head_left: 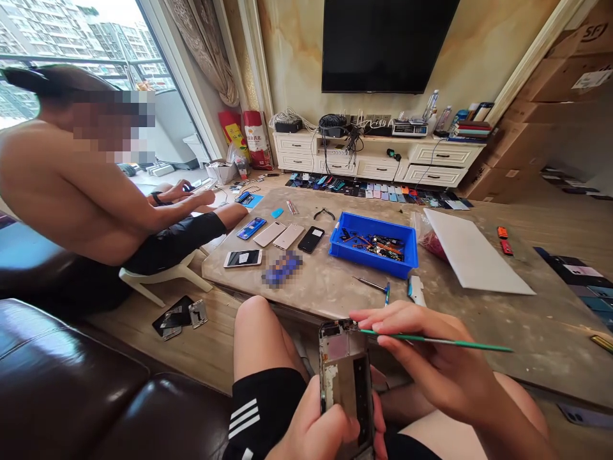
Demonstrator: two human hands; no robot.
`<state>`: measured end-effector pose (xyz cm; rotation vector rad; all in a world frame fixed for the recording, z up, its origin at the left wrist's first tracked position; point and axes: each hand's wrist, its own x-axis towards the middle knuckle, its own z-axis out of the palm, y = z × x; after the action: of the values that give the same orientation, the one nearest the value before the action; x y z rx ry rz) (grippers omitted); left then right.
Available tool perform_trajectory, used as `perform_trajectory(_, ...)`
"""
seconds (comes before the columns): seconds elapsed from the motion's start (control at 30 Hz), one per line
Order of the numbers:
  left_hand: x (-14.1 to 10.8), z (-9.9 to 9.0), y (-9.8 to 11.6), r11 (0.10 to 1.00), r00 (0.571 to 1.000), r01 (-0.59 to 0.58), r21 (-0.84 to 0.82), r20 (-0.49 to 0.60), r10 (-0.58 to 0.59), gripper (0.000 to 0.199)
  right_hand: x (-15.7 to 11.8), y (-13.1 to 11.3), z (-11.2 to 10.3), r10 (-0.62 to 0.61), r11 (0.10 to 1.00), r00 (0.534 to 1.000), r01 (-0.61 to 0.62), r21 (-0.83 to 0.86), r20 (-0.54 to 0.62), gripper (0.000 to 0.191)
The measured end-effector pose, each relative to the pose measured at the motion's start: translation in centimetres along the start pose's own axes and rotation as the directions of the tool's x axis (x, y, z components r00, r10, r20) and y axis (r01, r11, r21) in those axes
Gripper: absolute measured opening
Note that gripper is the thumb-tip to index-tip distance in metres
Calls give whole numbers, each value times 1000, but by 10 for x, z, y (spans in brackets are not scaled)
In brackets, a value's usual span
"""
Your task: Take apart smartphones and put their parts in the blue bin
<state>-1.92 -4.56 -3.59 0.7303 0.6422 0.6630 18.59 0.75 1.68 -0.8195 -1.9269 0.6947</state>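
Note:
My left hand [313, 428] is wrapped round an opened phone frame [345, 370], its thumb lying across the bare metal inside. The frame is held upright over my lap, its top end nearest the table. Between the fingers of my right hand [435, 358] is a thin green hand tool [472, 345]. Its tip meets the upper right corner of the frame; the small parts there are too fine to make out. Just beyond, on the table, lie a screwdriver [371, 283] and a white and blue handheld device [416, 291].
On the stone-patterned table [498, 332] are a blue bin [335, 246] of small phone parts, several phones [311, 239], pliers [324, 213] and a white sheet [474, 252]. A person [81, 185] sits on a low stool [165, 276] at the left. Phone pieces [179, 316] lie on the floor.

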Motion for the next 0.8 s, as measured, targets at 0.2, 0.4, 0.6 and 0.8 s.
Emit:
perform_trajectory(0.2,0,13,27,990,999,3,-140,48,4,47,-1,1,1,21,996,998,-15,92,-61,27)
perform_trajectory(0.4,-1,10,27,990,997,8,-140,72,2,48,-4,-1,3,-14,996,991,25,86,-130,32)
perform_trajectory(0.6,-2,13,26,982,1000,19,-186,26,-15,51,-5,-1,3,-10,999,993,16,49,-116,33)
perform_trajectory(0.8,8,3,13,985,996,50,-164,76,-38,42,-5,-2,4,-51,999,994,50,-17,-98,33)
